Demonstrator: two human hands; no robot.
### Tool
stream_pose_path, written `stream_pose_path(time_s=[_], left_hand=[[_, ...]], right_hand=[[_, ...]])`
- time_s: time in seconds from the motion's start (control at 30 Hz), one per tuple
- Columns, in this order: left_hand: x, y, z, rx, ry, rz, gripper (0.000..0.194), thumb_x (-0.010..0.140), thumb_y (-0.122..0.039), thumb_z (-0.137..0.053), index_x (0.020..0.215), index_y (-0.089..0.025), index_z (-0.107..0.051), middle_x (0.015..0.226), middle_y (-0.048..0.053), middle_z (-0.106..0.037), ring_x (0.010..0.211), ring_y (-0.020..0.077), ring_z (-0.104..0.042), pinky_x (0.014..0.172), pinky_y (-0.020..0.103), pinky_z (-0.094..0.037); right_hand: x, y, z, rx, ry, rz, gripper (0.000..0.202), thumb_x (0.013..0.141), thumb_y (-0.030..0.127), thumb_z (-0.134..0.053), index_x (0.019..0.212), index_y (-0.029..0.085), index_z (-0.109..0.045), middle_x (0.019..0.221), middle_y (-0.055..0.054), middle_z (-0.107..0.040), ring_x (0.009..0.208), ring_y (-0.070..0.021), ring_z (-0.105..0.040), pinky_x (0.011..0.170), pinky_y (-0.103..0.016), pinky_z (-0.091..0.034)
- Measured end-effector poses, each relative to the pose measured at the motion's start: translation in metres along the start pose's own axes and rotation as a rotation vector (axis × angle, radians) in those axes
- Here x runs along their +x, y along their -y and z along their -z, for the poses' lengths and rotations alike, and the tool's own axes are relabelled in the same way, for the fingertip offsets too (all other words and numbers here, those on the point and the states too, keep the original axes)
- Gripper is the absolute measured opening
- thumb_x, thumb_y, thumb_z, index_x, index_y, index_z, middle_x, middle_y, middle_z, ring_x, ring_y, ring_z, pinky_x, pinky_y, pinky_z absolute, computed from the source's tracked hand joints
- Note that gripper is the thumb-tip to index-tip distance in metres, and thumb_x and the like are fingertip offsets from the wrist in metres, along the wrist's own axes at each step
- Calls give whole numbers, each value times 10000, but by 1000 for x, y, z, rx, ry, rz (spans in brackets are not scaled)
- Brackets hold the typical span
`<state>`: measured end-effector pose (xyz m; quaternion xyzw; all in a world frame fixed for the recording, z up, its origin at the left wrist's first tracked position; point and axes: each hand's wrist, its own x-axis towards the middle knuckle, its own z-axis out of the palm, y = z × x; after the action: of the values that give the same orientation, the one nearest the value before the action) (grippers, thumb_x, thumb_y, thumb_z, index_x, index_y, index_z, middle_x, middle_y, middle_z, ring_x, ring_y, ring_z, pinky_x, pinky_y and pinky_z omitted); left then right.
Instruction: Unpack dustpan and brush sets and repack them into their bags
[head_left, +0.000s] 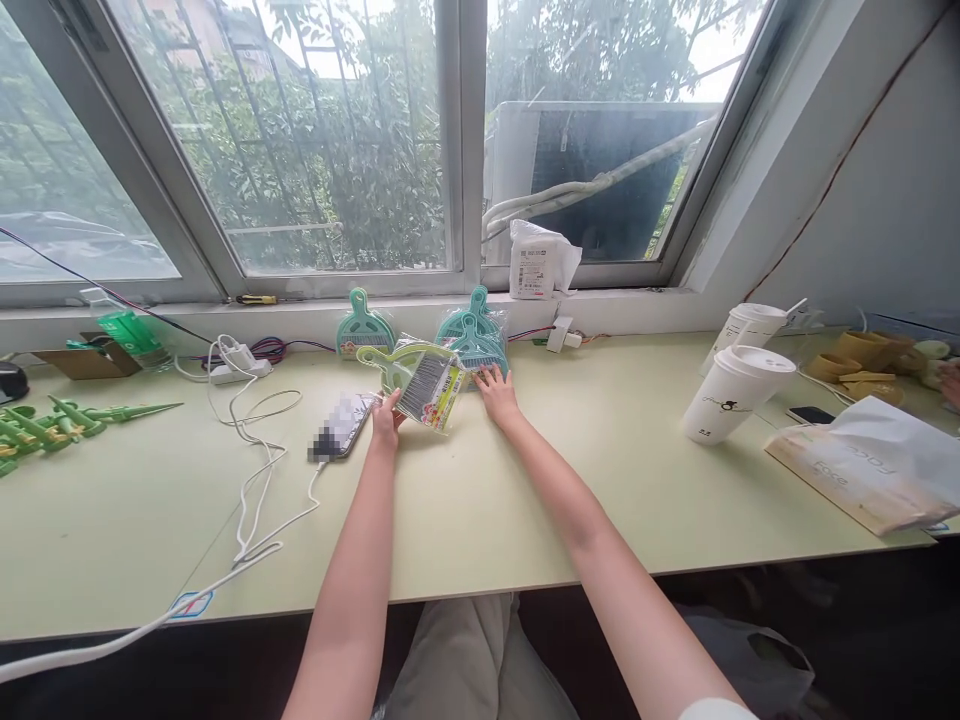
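My left hand (pixel 386 418) is closed on the lower left edge of a green dustpan and brush set (pixel 424 385), tilted above the table in clear wrapping with a printed label. My right hand (pixel 497 395) rests its fingers at the bottom of a teal dustpan set (pixel 474 345), which leans against the wall under the window; whether it grips the set I cannot tell. Another teal set (pixel 364 328) stands against the wall further left. A phone (pixel 341 428) with a white cable lies beside my left hand.
White cables (pixel 259 480) run over the left of the table, near a power strip (pixel 240 370), green plastic parts (pixel 56 430) and a green bottle (pixel 124 330). Two white cups (pixel 735 395) and a tissue pack (pixel 862 465) stand right. A wrapped package (pixel 536 265) sits on the sill.
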<state>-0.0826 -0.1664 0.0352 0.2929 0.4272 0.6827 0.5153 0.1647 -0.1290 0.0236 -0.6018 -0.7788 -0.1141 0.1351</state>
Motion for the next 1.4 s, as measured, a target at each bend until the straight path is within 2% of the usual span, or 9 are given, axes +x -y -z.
stream_pose_path(time_s=[0.17,0.27,0.37,0.43,0.57,0.8,1.0,1.23,1.4], left_hand=[[1,1,-3,61,-1,23,454,742,-234,-719,1153,-216,-526,923,31,-701,748,141,-687,722,280,-557],[4,2,-3,69,5,29,446,743,-238,-715,1149,-219,-530,921,26,-696,714,126,-674,674,250,-545],[7,2,-2,91,-9,19,435,746,-249,-714,1141,-222,-533,927,21,-690,672,108,-654,618,221,-524],[8,2,0,113,-37,12,431,746,-259,-717,1136,-228,-536,937,21,-689,666,105,-648,601,213,-512],[9,1,3,94,-59,-7,394,746,-264,-713,1105,-231,-554,965,22,-692,694,115,-663,628,226,-521],[6,-2,0,131,-14,22,433,712,-295,-735,1095,-221,-547,939,30,-697,705,133,-670,636,247,-522],[3,2,-6,262,95,38,492,683,-398,-748,1097,-221,-548,956,45,-701,692,145,-666,612,248,-514],[2,3,-7,234,127,65,556,674,-395,-758,1151,-227,-527,963,43,-699,722,151,-672,627,252,-518],[3,2,-7,207,93,75,540,680,-377,-752,1142,-221,-520,924,26,-694,660,126,-648,607,245,-511]], right_hand=[[17,-2,-10,-11,-196,-108,422,929,138,-425,1312,227,-579,1521,-124,-386,1394,-287,-344,1116,-539,-291],[28,-6,-15,-40,-314,-99,488,910,185,-519,1393,248,-488,1561,-110,-307,1448,-303,-231,1157,-591,-173],[44,-10,-22,-95,-316,117,682,890,113,-512,1486,377,-310,1618,-6,-172,1498,-279,-69,1157,-651,-4],[56,-11,-28,-106,-283,186,752,881,52,-465,1491,436,-250,1625,47,-124,1507,-244,-29,1153,-653,43],[77,-12,-40,-43,-253,8,702,899,116,-484,1502,395,-254,1626,17,-125,1505,-260,-42,1138,-674,53],[95,-11,-42,51,-424,-99,579,910,148,-495,1454,314,-384,1588,-51,-264,1472,-256,-165,1168,-603,-84],[89,-15,-42,-13,-375,-230,549,875,104,-448,1410,226,-441,1569,-121,-290,1415,-308,-249,1072,-548,-265],[68,-19,-33,-58,-417,-16,478,903,148,-424,1374,219,-466,1435,-138,-462,1286,-271,-385,989,-409,-296],[59,-17,-29,-27,-330,131,281,966,187,-368,1016,186,-645,1019,-105,-663,971,-215,-546,823,-314,-350]])
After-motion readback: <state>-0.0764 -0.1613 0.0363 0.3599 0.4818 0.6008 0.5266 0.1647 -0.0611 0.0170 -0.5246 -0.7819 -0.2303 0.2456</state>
